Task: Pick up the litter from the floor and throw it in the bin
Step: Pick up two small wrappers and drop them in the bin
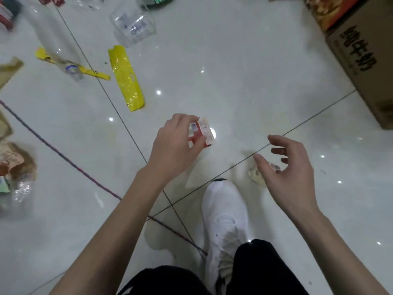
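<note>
i am watching my left hand pinching a small red and white pack between thumb and fingertips, lifted clear of the tiled floor. my right hand is hovering with fingers spread wide and loosely bent, holding nothing, just above a crumpled pale wrapper lying on the floor beside the white shoe. i am worrying that the light pinch is letting the pack slip while attention is going to the wrapper, and that the wrapper is likely skidding off on the glossy tile under a hasty grab. no bin is showing; whether the cardboard box at the right is serving as one i cannot tell. the yellow wrapper is lying well apart, far left.
</note>
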Action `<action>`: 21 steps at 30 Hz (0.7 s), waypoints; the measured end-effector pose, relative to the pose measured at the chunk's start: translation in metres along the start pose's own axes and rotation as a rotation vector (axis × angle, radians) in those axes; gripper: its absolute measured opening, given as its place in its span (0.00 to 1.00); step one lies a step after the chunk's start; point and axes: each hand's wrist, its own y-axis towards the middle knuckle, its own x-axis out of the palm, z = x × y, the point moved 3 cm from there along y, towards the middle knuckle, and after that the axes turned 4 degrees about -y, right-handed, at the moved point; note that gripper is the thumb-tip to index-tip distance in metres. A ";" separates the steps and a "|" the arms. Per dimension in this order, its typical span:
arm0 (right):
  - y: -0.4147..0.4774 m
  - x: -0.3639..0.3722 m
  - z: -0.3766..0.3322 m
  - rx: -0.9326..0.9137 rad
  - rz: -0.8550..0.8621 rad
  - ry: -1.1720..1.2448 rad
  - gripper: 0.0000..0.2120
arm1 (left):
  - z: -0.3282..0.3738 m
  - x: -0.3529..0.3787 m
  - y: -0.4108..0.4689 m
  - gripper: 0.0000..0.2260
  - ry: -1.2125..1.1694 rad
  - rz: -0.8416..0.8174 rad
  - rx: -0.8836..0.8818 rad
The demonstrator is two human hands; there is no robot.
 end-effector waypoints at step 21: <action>-0.024 0.029 0.112 0.143 -0.009 -0.322 0.39 | 0.004 0.082 0.017 0.27 0.403 -0.053 0.103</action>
